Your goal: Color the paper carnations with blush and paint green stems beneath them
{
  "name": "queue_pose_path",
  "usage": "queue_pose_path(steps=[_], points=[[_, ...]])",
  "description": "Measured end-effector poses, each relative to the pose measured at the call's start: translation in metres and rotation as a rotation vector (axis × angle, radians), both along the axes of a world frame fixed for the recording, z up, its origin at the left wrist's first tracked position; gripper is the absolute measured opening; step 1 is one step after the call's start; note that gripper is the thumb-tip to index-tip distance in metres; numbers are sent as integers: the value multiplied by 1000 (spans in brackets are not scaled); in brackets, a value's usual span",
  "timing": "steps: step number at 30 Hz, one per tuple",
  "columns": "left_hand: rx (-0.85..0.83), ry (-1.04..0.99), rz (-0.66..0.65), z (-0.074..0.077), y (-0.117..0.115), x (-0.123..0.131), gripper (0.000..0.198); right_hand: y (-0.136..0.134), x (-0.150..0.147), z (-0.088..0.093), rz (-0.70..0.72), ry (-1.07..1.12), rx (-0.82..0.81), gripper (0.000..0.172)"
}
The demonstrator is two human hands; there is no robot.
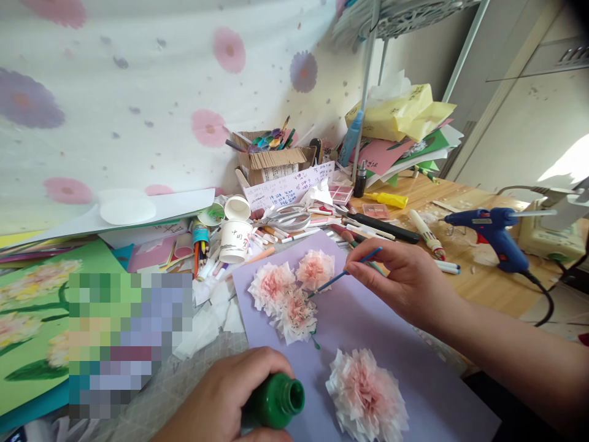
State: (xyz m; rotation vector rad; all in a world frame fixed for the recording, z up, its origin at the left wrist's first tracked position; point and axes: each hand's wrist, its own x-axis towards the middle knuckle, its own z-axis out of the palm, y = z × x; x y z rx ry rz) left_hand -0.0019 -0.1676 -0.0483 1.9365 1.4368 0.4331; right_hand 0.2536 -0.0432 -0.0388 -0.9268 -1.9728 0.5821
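My right hand (405, 279) pinches a thin blue paintbrush (343, 275), its tip close to a cluster of pink-and-white paper flowers (289, 294) glued on a lavender sheet (368, 331). Another, larger paper flower (365, 396) lies lower on the same sheet. My left hand (225, 399) wraps round a small open green bottle (278, 402) at the sheet's near edge. A short green painted stem shows below the flower cluster.
A blue glue gun (494, 230) with its cord lies on the wooden table at right. Scissors (285, 218), paper cups (235, 239), markers, a cardboard box of tools (271, 161) and stacked coloured papers (405, 132) crowd the back. Green artwork (32, 307) lies left.
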Motion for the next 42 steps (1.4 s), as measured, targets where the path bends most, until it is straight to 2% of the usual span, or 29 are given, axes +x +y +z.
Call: queue_pose_path(steps=[6, 11, 15, 32, 42], points=[[-65, -8, -36, -2, 4, -3, 34, 1, -4, 1, 9, -10, 16, 12], [-22, 6, -7, 5, 1, 1, 30, 0, -3, 2, 8, 5, 5, 12], [-6, 3, -1, 4, 0, 3, 32, -1, -1, 4, 0, 1, 13, 13], [-52, -42, 22, 7, -2, 6, 28, -7, -6, 0, 125, -77, 291, 9], [-73, -25, 24, 5, -1, 5, 28, -6, -1, 0, 116, -32, 291, 10]])
